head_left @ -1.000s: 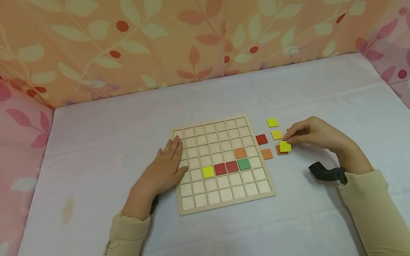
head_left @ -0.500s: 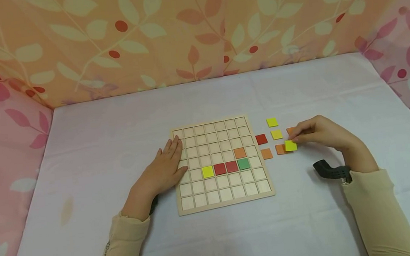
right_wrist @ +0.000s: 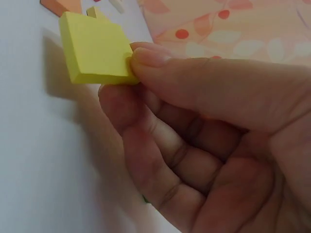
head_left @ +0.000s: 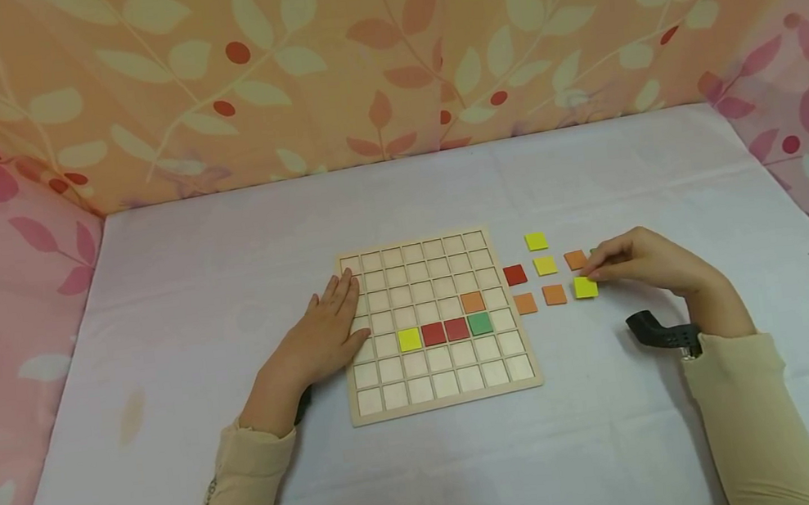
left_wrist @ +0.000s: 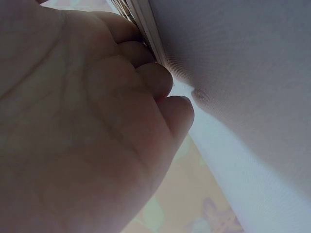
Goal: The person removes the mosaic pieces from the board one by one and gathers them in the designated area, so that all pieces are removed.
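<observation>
My right hand (head_left: 646, 264) pinches a yellow square tile (head_left: 586, 288) between thumb and fingers, to the right of the board. In the right wrist view the yellow tile (right_wrist: 97, 51) is held tilted, its shadow on the white cloth beside it. My left hand (head_left: 327, 326) rests on the left edge of the wooden grid board (head_left: 446, 404), its fingers fairly straight. In the left wrist view the fingers (left_wrist: 155, 80) lie against the board's edge (left_wrist: 146, 29). The board holds a yellow tile (head_left: 409, 339), two red tiles (head_left: 434, 334), a green tile (head_left: 481, 323) and an orange tile (head_left: 472, 302).
Loose tiles lie right of the board: a red tile (head_left: 515, 275), two yellow tiles (head_left: 537, 242) and three orange tiles (head_left: 554, 295). A bit of green shows behind the right fingers, mostly hidden. Floral cloth (head_left: 384, 57) walls the table's back and sides.
My right hand has moved right with the yellow tile, off the orange tile it overlapped. Another orange tile behind the fingers has come into sight. The left hand has stayed put.
</observation>
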`<state>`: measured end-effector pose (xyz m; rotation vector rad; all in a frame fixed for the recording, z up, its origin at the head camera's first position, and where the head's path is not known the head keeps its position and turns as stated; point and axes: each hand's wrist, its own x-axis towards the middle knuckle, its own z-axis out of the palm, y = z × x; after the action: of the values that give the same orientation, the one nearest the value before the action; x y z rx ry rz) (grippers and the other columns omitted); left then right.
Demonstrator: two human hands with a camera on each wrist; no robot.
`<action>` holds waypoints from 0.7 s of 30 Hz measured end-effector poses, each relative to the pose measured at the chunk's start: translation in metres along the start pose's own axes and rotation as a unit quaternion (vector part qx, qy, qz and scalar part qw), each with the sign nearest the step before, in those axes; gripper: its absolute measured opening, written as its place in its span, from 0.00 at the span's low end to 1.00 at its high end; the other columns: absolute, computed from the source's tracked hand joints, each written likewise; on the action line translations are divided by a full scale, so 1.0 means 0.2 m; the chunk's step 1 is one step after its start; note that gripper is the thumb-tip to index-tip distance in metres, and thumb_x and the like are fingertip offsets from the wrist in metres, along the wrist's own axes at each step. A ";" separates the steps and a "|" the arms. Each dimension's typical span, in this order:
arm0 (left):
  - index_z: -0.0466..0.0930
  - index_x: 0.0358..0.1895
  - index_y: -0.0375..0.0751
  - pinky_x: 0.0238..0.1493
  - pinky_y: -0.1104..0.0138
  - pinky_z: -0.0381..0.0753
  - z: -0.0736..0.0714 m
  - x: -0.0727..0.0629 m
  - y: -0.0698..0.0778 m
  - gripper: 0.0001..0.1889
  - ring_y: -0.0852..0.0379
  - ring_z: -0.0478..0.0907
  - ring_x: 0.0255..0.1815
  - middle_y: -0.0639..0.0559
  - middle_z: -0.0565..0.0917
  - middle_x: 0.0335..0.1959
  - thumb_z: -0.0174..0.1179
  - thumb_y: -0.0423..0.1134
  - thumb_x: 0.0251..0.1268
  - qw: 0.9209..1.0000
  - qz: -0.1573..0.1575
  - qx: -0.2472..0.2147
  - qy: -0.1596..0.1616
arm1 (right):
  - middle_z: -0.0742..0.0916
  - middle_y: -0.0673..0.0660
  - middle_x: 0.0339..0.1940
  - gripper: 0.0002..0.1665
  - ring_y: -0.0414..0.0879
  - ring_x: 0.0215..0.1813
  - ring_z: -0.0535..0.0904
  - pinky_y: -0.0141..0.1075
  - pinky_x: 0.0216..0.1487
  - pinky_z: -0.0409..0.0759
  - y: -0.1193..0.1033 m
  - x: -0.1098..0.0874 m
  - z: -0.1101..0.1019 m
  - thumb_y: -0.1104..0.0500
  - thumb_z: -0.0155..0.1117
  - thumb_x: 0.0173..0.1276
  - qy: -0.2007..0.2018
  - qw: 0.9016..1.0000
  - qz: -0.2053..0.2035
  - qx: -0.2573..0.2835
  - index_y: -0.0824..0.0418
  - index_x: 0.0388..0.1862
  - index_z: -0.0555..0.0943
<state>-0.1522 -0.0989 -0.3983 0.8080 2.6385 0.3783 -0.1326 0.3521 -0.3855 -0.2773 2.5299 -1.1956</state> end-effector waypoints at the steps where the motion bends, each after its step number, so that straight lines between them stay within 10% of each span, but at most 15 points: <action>1: 0.39 0.73 0.29 0.70 0.46 0.42 0.00 0.00 0.00 0.38 0.43 0.33 0.75 0.39 0.37 0.76 0.48 0.47 0.72 1.000 0.001 0.001 0.001 | 0.87 0.54 0.35 0.06 0.39 0.37 0.79 0.27 0.38 0.78 0.00 0.00 0.00 0.66 0.65 0.63 -0.001 1.000 0.004 -0.001 0.65 0.38 0.86; 21: 0.39 0.73 0.29 0.70 0.46 0.42 0.00 0.00 0.00 0.38 0.43 0.34 0.75 0.40 0.37 0.76 0.48 0.47 0.72 1.000 0.001 0.000 0.001 | 0.87 0.52 0.33 0.06 0.38 0.35 0.77 0.27 0.36 0.76 0.04 0.01 0.00 0.68 0.64 0.62 0.003 0.999 0.020 -0.033 0.64 0.37 0.87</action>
<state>-0.1515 -0.0991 -0.3971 0.8105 2.6403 0.3800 -0.1346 0.3565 -0.3915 -0.2390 2.5703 -1.1010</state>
